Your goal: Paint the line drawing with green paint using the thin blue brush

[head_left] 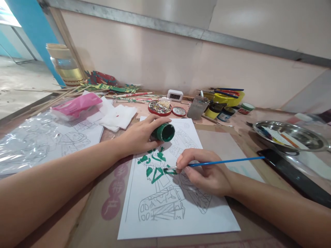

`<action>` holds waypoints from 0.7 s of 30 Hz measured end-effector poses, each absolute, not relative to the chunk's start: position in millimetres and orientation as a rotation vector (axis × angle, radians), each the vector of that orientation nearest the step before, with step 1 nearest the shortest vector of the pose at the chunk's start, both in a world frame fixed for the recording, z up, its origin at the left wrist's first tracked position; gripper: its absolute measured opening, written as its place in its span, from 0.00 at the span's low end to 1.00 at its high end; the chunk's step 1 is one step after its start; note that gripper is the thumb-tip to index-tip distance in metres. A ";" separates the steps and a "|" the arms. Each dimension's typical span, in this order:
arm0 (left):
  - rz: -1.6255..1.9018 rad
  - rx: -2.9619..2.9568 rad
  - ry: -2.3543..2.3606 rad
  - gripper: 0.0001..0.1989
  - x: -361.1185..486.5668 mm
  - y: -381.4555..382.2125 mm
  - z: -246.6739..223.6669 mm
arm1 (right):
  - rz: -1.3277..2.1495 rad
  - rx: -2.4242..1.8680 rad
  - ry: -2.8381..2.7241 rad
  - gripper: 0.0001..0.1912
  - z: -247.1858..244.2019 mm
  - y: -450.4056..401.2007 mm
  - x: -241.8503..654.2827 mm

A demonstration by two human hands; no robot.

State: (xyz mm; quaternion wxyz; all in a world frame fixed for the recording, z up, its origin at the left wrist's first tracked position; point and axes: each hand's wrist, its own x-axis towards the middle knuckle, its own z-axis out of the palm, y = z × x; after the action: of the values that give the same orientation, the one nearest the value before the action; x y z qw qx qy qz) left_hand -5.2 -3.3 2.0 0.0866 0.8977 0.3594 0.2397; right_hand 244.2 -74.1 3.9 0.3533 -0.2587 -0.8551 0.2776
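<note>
My left hand (141,134) grips an open paint jar (165,132) with green paint, tilted so that its mouth faces me, over the upper part of a white sheet (217,217). Between the fingers and thumb of my right hand (204,170) is a thin paintbrush (227,161) with a blue handle. Its bristles touch the paper beside green painted shapes (157,175). Line drawings (162,206) cover much of the sheet, uncoloured outside the green patches. My right hand hides part of a drawing on the right.
Cardboard (100,196) lies beneath the sheet. At left are plastic-covered drawings (69,139), a pink packet (77,105) and white tissues (117,117). Behind stand a bead dish (159,108), a small clock (175,95) and paint jars (226,113). A metal bowl (315,139) and black phone-like object (292,175) are right.
</note>
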 end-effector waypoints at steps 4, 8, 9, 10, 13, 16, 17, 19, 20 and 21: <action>0.721 2.681 1.072 0.34 -4.5 -3.6 2.0 | 0.688 -0.656 -2.241 0.10 4.3 -73.4 243.3; 0.731 2.697 1.072 0.34 -3.9 -3.2 1.5 | 0.697 -0.661 -2.243 0.10 3.5 -72.9 243.7; 0.731 2.698 1.075 0.33 -3.8 -3.1 1.3 | 0.698 -0.661 -2.246 0.10 3.4 -73.0 243.8; 0.732 2.699 1.078 0.33 -3.8 -3.0 1.1 | 0.700 -0.660 -2.251 0.10 3.4 -73.2 243.8; 0.730 2.702 1.084 0.34 -3.9 -2.7 0.6 | 0.701 -0.656 -2.272 0.10 4.1 -73.6 243.2; 0.728 2.707 1.096 0.34 -4.3 -2.8 0.4 | 0.704 -0.666 -2.287 0.10 4.9 -73.3 242.5; 0.728 2.708 1.098 0.34 -4.5 -2.8 0.4 | 0.705 -0.672 -2.291 0.10 5.0 -73.1 242.5; 0.728 2.708 1.099 0.33 -4.6 -2.8 0.4 | 0.701 -0.681 -2.297 0.09 5.0 -72.6 242.7; 0.728 2.708 1.098 0.33 -4.6 -2.7 0.4 | 0.700 -0.685 -2.296 0.09 4.9 -72.5 242.9; 0.727 2.707 1.098 0.34 -4.6 -2.7 0.3 | 0.701 -0.689 -2.294 0.09 4.7 -72.5 243.1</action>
State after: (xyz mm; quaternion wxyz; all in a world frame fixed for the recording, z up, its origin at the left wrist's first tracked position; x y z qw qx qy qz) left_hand -4.6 -2.7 0.3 0.0656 0.8973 0.3639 0.2409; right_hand 243.1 -72.5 4.7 0.3172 -0.2618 -0.8717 0.2664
